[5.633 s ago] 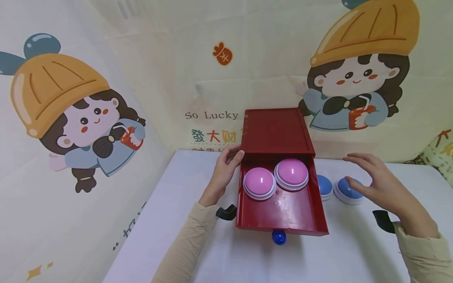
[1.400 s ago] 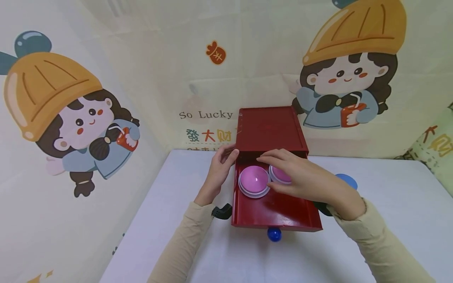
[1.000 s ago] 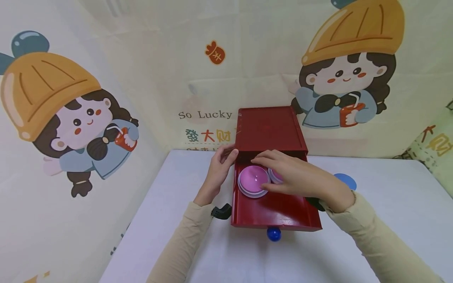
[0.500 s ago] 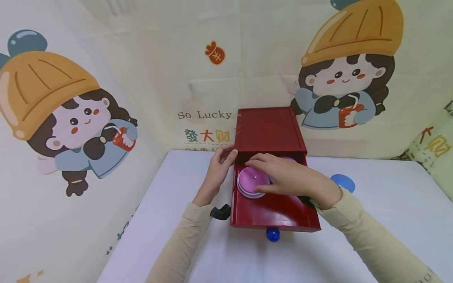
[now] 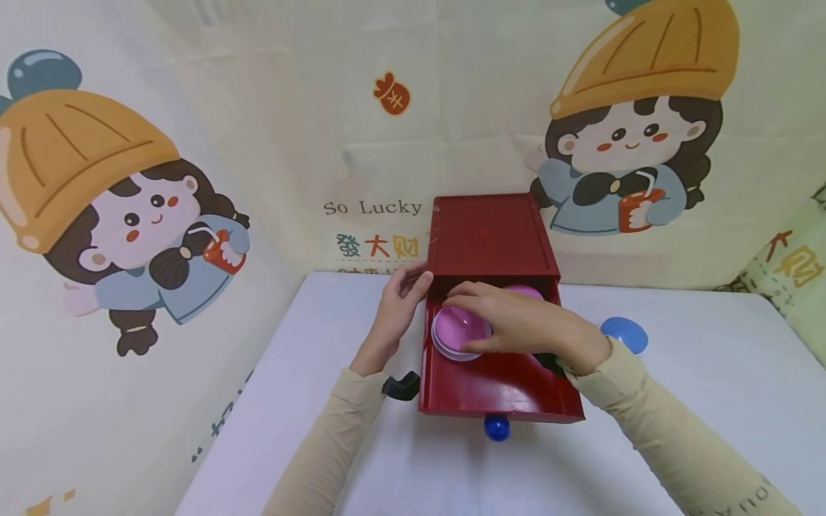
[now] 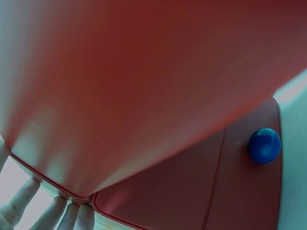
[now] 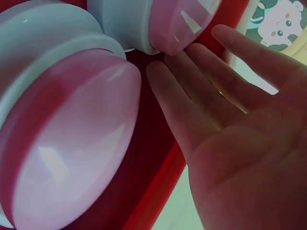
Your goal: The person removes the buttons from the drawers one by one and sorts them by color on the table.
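In the head view, a red box point(image 5: 487, 233) has its drawer point(image 5: 490, 383) pulled out, with a blue knob point(image 5: 497, 428) at the front. Two pink-domed round buttons on white bases lie inside. My right hand point(image 5: 516, 319) reaches over them, its thumb and fingertips at the left pink button point(image 5: 461, 330). The right pink button point(image 5: 525, 291) is mostly hidden under that hand. In the right wrist view, fairly straight fingers point(image 7: 211, 96) meet the farther pink dome point(image 7: 180, 24). My left hand point(image 5: 403, 308) rests along the box's left side, fingers extended.
A blue-domed button point(image 5: 624, 335) lies on the white table point(image 5: 697, 387) to the right, partly behind my right sleeve point(image 5: 658, 423). A printed cloth point(image 5: 290, 143) hangs behind the table. Black wrist mounts point(image 5: 401, 385) sit at both wrists.
My right hand moves from above the blue buttons on the right into the drawer, then leftward to the left pink button. Over the last half second it barely moves. My left hand stays put.
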A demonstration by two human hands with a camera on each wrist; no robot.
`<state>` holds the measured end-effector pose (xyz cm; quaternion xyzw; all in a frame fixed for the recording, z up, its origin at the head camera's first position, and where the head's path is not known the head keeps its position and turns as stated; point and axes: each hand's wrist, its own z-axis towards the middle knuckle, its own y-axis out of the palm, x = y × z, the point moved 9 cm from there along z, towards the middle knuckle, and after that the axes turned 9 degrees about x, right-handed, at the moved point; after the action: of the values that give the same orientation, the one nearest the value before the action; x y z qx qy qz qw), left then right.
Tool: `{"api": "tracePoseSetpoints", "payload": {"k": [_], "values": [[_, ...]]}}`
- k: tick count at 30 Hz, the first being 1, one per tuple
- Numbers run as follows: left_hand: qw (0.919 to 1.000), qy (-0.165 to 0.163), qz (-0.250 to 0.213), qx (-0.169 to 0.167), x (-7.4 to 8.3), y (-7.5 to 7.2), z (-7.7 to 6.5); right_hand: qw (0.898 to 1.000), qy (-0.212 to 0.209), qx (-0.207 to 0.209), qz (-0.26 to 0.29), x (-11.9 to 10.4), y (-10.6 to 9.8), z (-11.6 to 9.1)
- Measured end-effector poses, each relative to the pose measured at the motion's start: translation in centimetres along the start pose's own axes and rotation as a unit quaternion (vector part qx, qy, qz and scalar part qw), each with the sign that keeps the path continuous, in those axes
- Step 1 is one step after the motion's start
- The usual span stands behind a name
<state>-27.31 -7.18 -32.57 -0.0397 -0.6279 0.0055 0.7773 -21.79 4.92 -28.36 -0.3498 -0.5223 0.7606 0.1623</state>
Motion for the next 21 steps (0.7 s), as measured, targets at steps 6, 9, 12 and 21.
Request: {"api": "tracePoseSetpoints", "payload": {"k": [6, 9, 12, 21], "values": [[1.0000, -0.001, 0.002, -0.003, 0.11, 0.01, -0.06, 1.000, -0.009, -0.006, 0.013, 0.07, 0.36, 0.07], [1.0000, 0.000, 0.000, -0.005, 0.16, 0.05, -0.04, 1.000, -0.011, -0.009, 0.009, 0.13, 0.52, 0.18], [1.0000, 0.000, -0.002, -0.005, 0.17, 0.07, -0.01, 1.000, -0.015, -0.010, 0.004, 0.06, 0.65, 0.28], [1.0000, 0.000, 0.001, -0.005, 0.09, 0.18, 0.05, 1.000, -0.019, -0.009, 0.004, 0.04, 0.70, 0.29]]}}
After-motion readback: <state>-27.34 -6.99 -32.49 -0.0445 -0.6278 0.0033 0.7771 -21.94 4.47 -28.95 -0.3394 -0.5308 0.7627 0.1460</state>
